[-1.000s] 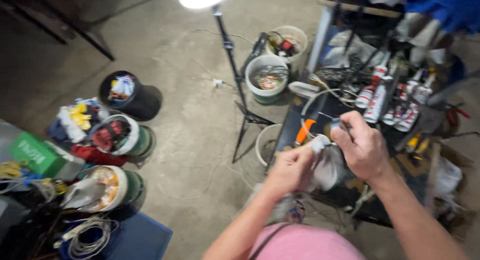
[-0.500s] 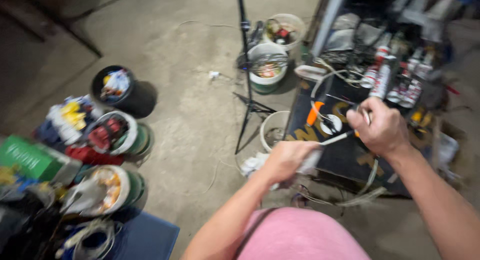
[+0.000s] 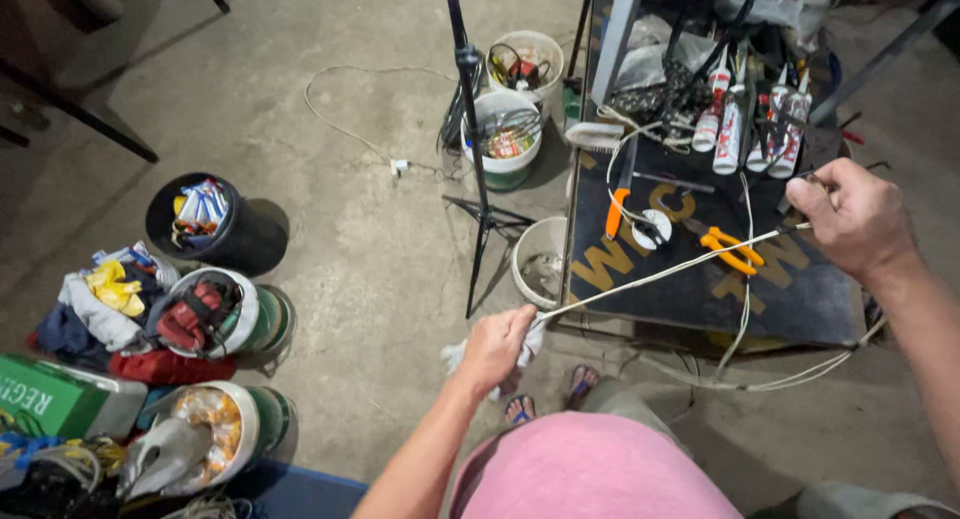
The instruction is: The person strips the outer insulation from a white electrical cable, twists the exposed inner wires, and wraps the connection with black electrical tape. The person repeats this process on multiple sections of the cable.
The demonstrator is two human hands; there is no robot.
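Your left hand (image 3: 495,347) is clenched around a white rag (image 3: 523,344) with the white cable (image 3: 668,272) running through it, and your right hand (image 3: 848,217) pinches the far end of that same cable up beside the tubes. The cable is stretched in a straight, slightly rising line between your two hands, crossing above the near edge of the black desk (image 3: 690,289). By the look of it, you are in the middle of wiping the cable down, drawing it through the rag. To carry on, you need to keep the line taut with your right hand and keep the rag closed snugly on the cable as it slides along.

The cable is thin, pale and flat-looking, slightly dull. More of it loops slackly below your right hand and trails off under the desk edge.

Just under the taut line, nearer your right hand, lie orange-handled pliers (image 3: 730,249) and a small roll of white tape (image 3: 655,227). The sealant tubes (image 3: 752,121) stand beyond your right hand. A white bucket (image 3: 538,262) sits on the floor just beyond your left hand.
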